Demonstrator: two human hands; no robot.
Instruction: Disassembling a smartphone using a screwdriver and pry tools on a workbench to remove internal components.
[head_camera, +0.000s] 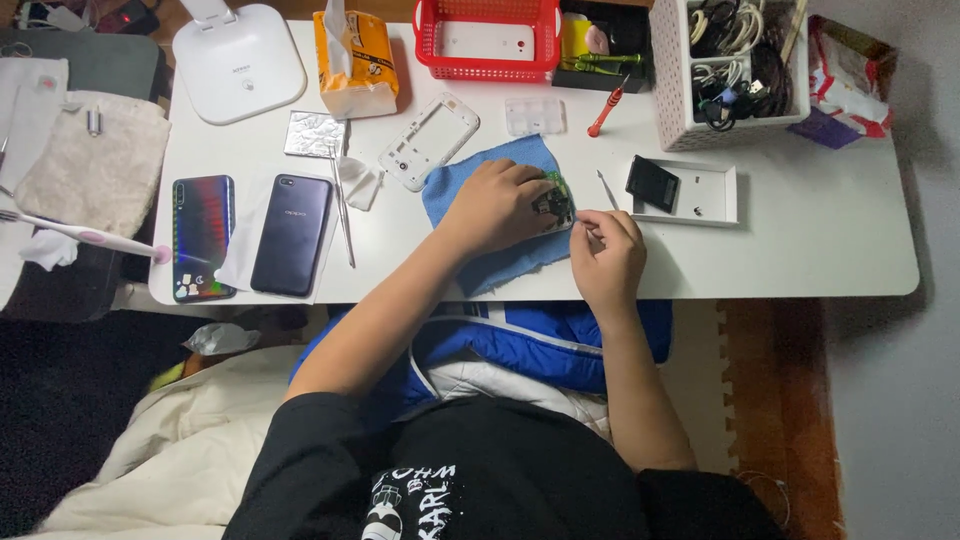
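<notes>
Your left hand (497, 205) presses the small green circuit board (553, 198) onto the blue cloth (470, 180); your right hand (606, 255) pinches a thin tool beside it, the white phone frame (430, 141) already stripped.

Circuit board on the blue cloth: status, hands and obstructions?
Left hand pins circuit board on blue cloth. Right hand pinches at its edge. White tray close right.

You wear a black short-sleeved tee with a white print on the chest, and both your forearms are bare.
</notes>
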